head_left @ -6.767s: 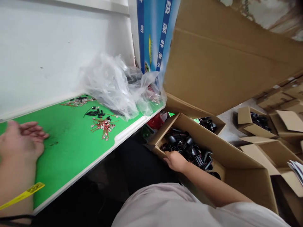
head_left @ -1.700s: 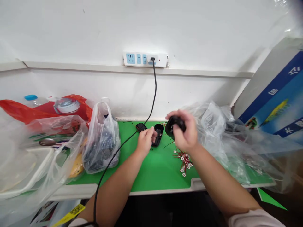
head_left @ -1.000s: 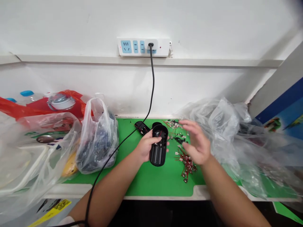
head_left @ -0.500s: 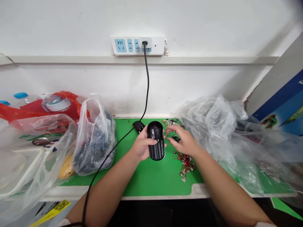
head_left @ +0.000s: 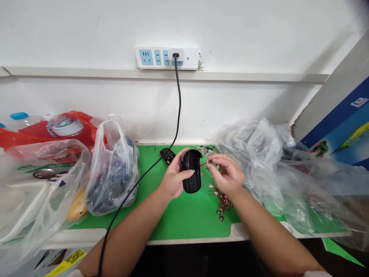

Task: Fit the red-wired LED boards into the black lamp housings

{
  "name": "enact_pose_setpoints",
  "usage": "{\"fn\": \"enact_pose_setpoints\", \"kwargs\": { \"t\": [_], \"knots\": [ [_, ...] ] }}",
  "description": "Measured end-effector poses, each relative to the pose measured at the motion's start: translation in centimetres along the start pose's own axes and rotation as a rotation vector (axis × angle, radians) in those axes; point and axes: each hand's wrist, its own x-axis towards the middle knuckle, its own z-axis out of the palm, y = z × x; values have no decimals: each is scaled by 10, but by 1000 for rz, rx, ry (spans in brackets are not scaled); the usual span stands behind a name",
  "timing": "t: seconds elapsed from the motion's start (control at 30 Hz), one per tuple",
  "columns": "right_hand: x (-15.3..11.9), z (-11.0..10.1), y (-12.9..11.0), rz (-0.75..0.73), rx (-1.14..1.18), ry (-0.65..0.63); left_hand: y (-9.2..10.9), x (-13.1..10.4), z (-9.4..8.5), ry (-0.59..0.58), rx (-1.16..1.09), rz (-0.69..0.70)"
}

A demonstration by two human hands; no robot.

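My left hand grips a black plastic casing above the green mat, its thumb pressed near a small metal piece inside. A thin red wire runs along the casing's upper part. To the right, my right hand pinches a small metal contact with a dark red wire reaching toward the casing. Below that hand lies a pile of red-wired metal contacts. Behind the left fingers rests a second black casing, partly hidden by the hand and a cable.
A black cable hangs from the wall power strip and crosses over my left forearm. Filled plastic bags stand at left, clear plastic bags at right. More small metal parts lie at the mat's back edge.
My right fingers have closed on a small metal contact with a wire and sit beside the casing. The casing has tilted slightly in my left hand.
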Motion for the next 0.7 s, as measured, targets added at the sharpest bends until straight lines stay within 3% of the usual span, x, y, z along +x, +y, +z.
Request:
{"fn": "enact_pose_setpoints", "kwargs": {
  "t": [0.1,0.27,0.37,0.5,0.7],
  "knots": [
    [-2,6,-13,177,126,-7,-1,-1,2,23,18,69],
    [-6,14,-18,773,480,-22,0,-1,1,55,42,103],
    [-6,15,-16,1017,603,-52,0,-1,0,79,63,96],
    [-6,15,-16,1080,655,-45,-2,-1,-1,92,74,89],
    [-3,15,-19,1045,647,-82,-3,-1,-1,92,90,86]
  ]
}}
